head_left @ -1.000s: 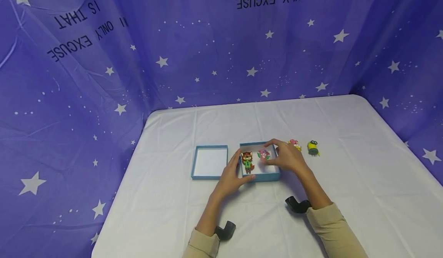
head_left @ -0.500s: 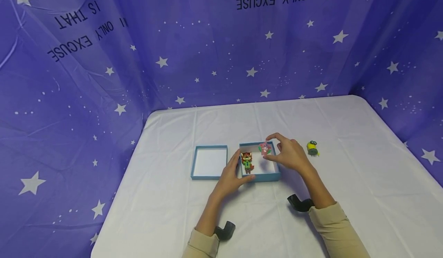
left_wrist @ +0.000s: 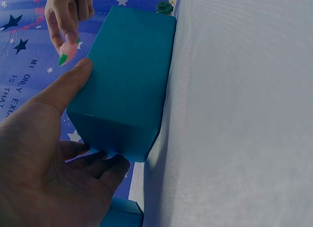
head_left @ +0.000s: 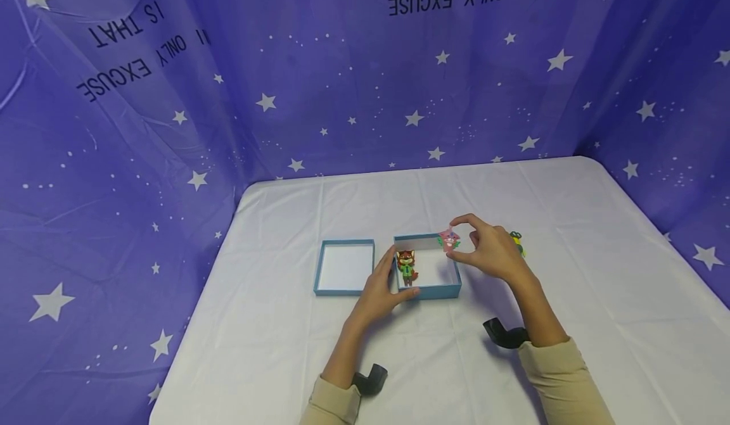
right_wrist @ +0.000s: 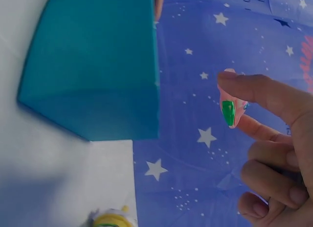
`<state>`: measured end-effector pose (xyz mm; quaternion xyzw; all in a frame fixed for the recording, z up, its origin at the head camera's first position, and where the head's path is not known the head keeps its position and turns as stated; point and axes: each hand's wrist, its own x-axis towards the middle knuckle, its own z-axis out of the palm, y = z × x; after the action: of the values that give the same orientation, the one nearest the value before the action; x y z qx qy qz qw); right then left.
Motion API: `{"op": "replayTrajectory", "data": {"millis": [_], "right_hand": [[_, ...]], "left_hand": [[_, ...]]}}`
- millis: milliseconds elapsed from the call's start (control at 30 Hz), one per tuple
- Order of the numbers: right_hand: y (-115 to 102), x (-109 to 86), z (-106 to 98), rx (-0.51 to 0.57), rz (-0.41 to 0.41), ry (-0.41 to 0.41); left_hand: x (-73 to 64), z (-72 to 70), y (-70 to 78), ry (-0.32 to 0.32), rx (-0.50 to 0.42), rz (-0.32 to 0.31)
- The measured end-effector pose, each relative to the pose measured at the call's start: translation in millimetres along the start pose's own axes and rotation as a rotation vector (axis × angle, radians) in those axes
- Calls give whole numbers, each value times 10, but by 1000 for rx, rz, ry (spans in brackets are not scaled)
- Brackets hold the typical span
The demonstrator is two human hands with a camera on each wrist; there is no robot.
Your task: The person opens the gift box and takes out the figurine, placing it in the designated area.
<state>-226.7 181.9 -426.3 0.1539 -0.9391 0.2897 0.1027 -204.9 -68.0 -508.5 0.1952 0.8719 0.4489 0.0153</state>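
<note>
My left hand grips the left side of an open blue box, thumb at the front wall and fingers along the side. Inside the box, against its left wall, lies a fox figurine in a green shirt. Between thumb and index finger, my right hand pinches a pink cartoon figurine with green side parts. That figurine is over the box's back right corner in the head view. In the right wrist view, the pink figurine shows edge-on beside the blue box.
A shallow blue lid with a white inside lies left of the box. Partly behind my right hand is a yellow and green figurine. Black curved pieces sit at both wrists. A starry purple curtain surrounds the white-covered table.
My right hand has moved right and back with the pink figurine, from within the box to its back right corner. It now covers part of the yellow and green figurine. My left hand stays put.
</note>
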Motion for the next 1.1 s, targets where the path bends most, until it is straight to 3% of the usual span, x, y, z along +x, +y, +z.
{"op": "replayTrajectory", "data": {"millis": [333, 600, 1100], "right_hand": [[34, -59, -218, 4, -10, -13], [180, -140, -335, 44, -54, -15], [464, -326, -448, 63, -10, -57]], "left_hand": [[-8, -1, -8, 0, -3, 1], [-10, -20, -6, 0, -5, 1], [-10, -2, -18, -6, -3, -7]]}}
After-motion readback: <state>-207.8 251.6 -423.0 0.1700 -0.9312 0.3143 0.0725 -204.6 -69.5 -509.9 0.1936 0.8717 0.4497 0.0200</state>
